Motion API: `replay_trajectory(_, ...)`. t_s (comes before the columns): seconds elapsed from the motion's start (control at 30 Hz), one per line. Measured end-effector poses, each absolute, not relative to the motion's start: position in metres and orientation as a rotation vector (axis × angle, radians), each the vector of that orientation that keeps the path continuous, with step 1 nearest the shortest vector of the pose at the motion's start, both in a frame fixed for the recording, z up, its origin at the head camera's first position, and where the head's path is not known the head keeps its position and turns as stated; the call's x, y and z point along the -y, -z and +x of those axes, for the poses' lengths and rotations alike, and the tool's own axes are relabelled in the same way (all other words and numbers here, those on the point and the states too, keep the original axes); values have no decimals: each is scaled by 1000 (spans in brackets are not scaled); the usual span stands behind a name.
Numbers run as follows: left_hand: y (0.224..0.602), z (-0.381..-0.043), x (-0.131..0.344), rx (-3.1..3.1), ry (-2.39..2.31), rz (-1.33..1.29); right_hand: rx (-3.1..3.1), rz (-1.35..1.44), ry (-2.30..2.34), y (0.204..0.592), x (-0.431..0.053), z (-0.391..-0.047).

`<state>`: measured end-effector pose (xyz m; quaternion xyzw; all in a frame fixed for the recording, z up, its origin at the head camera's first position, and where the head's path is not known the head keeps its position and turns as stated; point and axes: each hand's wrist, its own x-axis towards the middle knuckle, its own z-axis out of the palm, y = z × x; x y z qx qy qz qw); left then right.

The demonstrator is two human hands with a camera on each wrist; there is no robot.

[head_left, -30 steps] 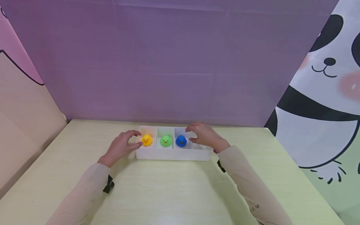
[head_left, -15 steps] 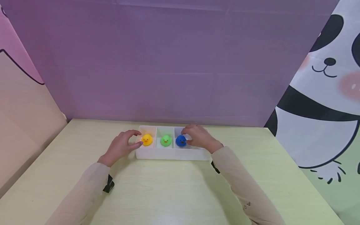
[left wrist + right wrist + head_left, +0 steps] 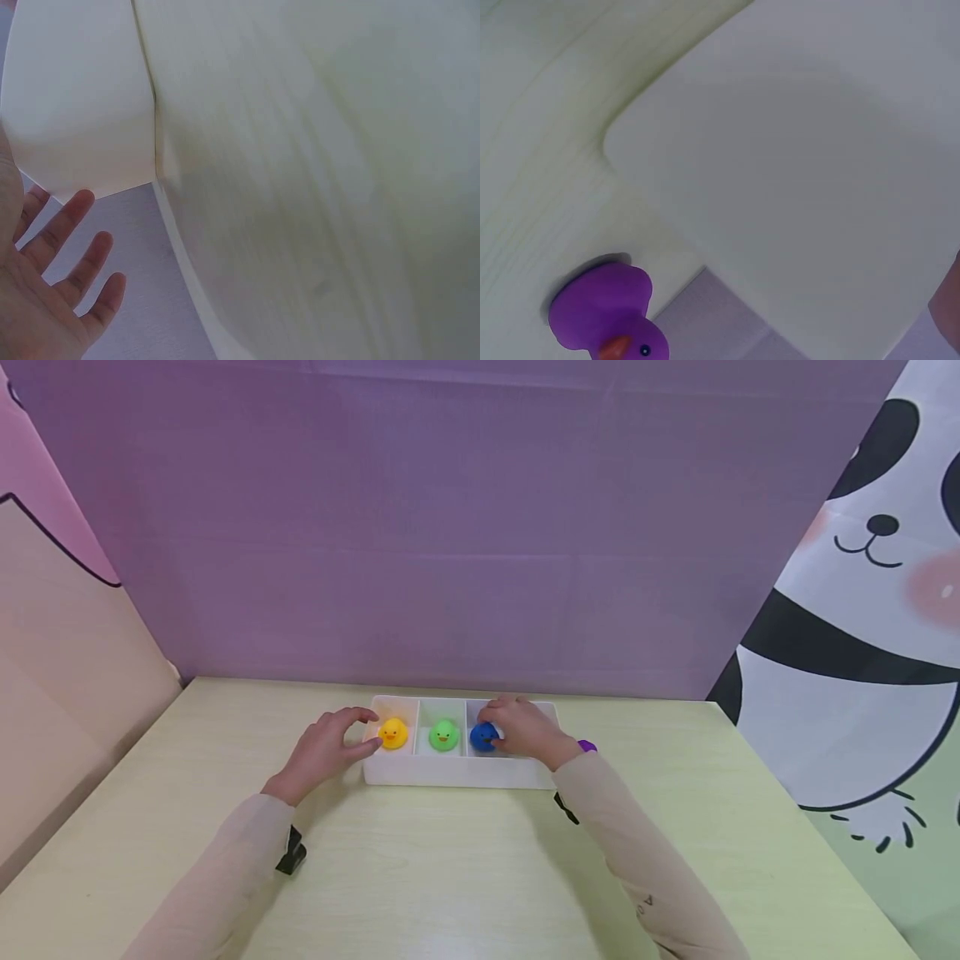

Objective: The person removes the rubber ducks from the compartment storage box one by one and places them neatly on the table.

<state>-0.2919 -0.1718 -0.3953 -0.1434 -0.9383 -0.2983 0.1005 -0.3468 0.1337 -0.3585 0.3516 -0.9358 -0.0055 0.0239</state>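
A white divided box (image 3: 459, 772) stands near the table's far edge, holding a yellow rubber duck (image 3: 392, 734), a green rubber duck (image 3: 443, 736) and a blue rubber duck (image 3: 483, 737) in separate compartments. My right hand (image 3: 522, 729) reaches over the box's right end and grips the blue duck between thumb and fingers. At the left end, my left hand (image 3: 321, 749) keeps thumb and index finger spread at the rim beside the yellow duck. In the left wrist view its other fingers (image 3: 88, 264) fan out loosely by the box wall (image 3: 82, 112). My right hand hides part of the rightmost compartments.
A purple rubber duck (image 3: 604, 307) lies on the table just right of the box, partly behind my right forearm in the head view. Behind the pale wooden table (image 3: 420, 868) rises a purple backdrop (image 3: 450, 527). A panda picture (image 3: 862, 610) is at the right.
My right hand has moved left and closed round the blue duck. The purple duck shows more beside the right wrist. My left hand has kept its place.
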Motion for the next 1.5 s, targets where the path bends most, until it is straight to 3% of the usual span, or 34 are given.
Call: replay_trajectory(1.5, 394, -291, 173, 2776, 880, -424, 2777, 1168, 208, 351, -131, -346)
